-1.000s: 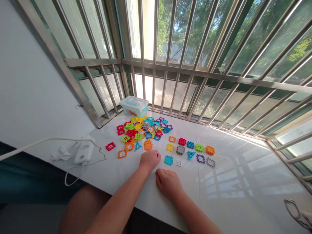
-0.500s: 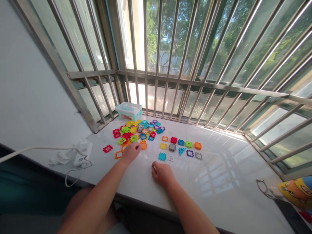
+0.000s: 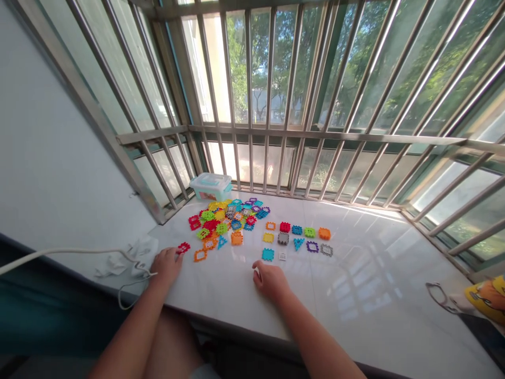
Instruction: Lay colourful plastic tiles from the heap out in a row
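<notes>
The left hand [image 3: 165, 266] lies curled on the white desk [image 3: 366, 295], its grip closed up against a red waffle block [image 3: 182, 247], though I can't tell whether it has hold. The right hand [image 3: 270, 280] rests half-curled just below loose rows of blocks [image 3: 295, 237], gripping nothing I can make out. A heap of colored blocks [image 3: 224, 218] lies between the hands and a window.

LIGHT: bright daylight entering through barred window [image 3: 260, 68], from ahead | GLARE: pale streaks and reflections across white stone ledge [image 3: 374, 295] | SHADOW: soft, faint beside right hand [image 3: 271, 281] | FOCUS: trees [image 3: 284, 52] outside slightly soft | DISTORTION: wide-angle, lines bowed and leaning toward frame edges
</notes>
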### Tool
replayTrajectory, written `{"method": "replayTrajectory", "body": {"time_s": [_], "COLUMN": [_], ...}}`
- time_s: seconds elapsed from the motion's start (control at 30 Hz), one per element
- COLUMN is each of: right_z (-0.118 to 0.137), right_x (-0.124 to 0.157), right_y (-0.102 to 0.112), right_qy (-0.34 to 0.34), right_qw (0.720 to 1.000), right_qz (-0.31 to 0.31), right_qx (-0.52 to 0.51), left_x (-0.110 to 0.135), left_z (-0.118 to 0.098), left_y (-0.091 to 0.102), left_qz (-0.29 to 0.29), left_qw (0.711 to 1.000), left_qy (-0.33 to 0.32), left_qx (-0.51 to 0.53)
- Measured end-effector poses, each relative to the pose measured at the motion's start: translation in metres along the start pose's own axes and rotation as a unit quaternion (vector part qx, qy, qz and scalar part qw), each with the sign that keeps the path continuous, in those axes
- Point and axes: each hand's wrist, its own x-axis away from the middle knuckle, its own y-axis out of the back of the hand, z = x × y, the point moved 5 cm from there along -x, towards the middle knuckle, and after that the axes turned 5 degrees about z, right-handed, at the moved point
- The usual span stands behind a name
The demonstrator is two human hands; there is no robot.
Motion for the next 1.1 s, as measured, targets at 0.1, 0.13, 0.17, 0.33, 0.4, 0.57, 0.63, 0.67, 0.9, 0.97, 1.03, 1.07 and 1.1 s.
{"method": "replayTrajectory", "body": {"time_s": [0.1,0.13,0.17,0.33,0.4,0.57,0.63,0.67,0.9,0.97,1.03,1.07,1.1], "right_z": [-0.002,-0.003,-0.003,-0.006,-0.008,-0.017,-0.022,-0.024,-0.032,-0.034,-0.035,-0.036,-0.036], "right_x": [0.000,0.000,0.000,-0.001,0.000,0.005,0.007,0.008,0.018,0.020,0.022,0.022,0.023], "right_y": [-0.001,-0.001,-0.001,-0.004,-0.006,-0.003,-0.001,-0.001,0.001,0.000,-0.002,-0.003,-0.004], "right_qy": [-0.010,-0.010,-0.009,-0.005,-0.004,0.011,0.015,0.016,-0.021,-0.033,-0.042,-0.046,-0.048], "right_qw": [1.000,1.000,1.000,0.999,0.998,0.980,0.966,0.960,0.963,0.964,0.963,0.962,0.961], "right_qz": [-0.001,-0.004,-0.005,-0.011,-0.017,-0.077,-0.097,-0.104,-0.125,-0.131,-0.133,-0.131,-0.125], "right_qx": [-0.012,-0.015,-0.017,-0.031,-0.052,-0.181,-0.238,-0.258,-0.239,-0.231,-0.231,-0.234,-0.240], "left_x": [0.002,0.002,0.002,0.008,0.014,0.049,0.067,0.074,0.087,0.088,0.087,0.087,0.087], "left_z": [0.000,0.002,0.005,0.012,-0.003,-0.117,-0.167,-0.188,-0.251,-0.254,-0.252,-0.250,-0.248], "left_y": [-0.001,-0.001,-0.002,-0.002,-0.003,-0.003,-0.004,-0.006,-0.028,-0.034,-0.038,-0.039,-0.039], "left_qz": [0.010,0.009,0.005,-0.037,-0.041,0.098,0.167,0.203,0.303,0.312,0.300,0.289,0.277], "left_qw": [1.000,0.999,0.998,0.971,0.935,0.860,0.828,0.801,0.668,0.666,0.674,0.680,0.689], "left_qy": [0.008,0.012,0.017,0.057,0.066,-0.105,-0.176,-0.196,-0.224,-0.228,-0.216,-0.210,-0.206], "left_qx": [0.024,0.037,0.054,0.230,0.346,0.489,0.506,0.528,0.642,0.639,0.640,0.640,0.637]}}
